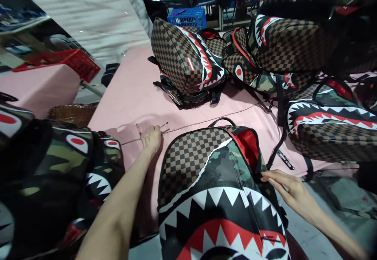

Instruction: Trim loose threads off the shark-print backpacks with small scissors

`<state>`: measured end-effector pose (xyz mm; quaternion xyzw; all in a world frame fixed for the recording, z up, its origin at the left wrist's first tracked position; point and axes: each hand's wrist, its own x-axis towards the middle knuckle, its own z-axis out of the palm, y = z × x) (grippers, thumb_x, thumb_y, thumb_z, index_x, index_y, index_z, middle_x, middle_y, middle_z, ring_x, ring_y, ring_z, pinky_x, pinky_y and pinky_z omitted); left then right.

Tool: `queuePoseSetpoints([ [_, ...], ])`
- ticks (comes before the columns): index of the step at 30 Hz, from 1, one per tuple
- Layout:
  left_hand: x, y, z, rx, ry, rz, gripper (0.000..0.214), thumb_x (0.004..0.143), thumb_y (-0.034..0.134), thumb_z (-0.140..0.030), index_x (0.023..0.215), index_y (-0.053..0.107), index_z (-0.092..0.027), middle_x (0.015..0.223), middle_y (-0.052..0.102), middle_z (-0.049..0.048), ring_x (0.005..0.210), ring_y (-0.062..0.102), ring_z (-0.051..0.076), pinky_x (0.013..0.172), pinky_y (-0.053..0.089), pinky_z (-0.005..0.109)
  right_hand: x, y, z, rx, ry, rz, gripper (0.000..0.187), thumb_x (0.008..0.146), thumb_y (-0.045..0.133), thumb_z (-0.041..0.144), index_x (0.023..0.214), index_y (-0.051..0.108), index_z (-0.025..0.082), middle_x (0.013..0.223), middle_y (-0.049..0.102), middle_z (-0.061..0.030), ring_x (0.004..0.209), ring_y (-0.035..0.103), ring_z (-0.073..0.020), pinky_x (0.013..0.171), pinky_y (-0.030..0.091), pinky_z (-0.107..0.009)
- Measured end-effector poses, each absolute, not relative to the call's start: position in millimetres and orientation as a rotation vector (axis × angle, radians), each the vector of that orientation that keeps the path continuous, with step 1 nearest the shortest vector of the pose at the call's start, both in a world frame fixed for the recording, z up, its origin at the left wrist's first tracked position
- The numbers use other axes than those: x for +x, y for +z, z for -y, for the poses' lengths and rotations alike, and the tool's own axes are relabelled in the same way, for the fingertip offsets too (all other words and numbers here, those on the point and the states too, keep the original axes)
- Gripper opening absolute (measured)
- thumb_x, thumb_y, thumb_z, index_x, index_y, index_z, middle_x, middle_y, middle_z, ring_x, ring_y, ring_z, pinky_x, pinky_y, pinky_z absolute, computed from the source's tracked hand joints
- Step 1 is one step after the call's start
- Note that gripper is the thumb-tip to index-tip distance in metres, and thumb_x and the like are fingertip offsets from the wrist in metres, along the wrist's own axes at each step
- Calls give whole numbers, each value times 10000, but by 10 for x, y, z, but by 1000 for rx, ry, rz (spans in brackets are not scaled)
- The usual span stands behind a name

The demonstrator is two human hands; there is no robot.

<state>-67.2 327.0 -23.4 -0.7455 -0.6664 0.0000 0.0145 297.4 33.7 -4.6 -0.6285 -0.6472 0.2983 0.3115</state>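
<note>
A backpack (212, 189) with brown checker, green camouflage and a shark-mouth print lies in front of me on the pink table (129, 95), its top open and showing red lining. My left hand (151, 139) reaches out to the table beside the bag's upper left corner and closes on a small tool (163, 126) with thin dark tips. My right hand (287, 187) rests with fingers extended against the bag's right side, near the open zipper.
Several more shark-print backpacks (188, 59) are piled at the back and right of the table, and others (59, 173) are stacked at my left. A red basket (73, 61) and a blue crate (188, 16) stand further back. A thin cord (206, 122) runs across the table.
</note>
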Motion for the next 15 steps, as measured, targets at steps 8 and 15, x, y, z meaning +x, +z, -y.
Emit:
queuePoseSetpoints([
  [8, 455, 859, -1745, -3147, -902, 1262, 139, 802, 618, -338, 809, 668, -208, 900, 631, 8, 889, 560, 148, 824, 426, 270, 2361, 138, -544, -1401, 1032, 1467, 451, 825, 570, 309, 1254, 517, 184, 742, 602, 22, 643, 553, -114, 628, 472, -233],
  [15, 1035, 906, -1068, -3557, -815, 513, 153, 826, 594, -366, 866, 673, -241, 782, 608, 2, 877, 550, 155, 859, 354, 333, 2448, 321, -237, -1288, 848, 1614, 254, 869, 495, 365, 781, 667, 200, 792, 650, -51, 731, 590, -175, 665, 471, -272],
])
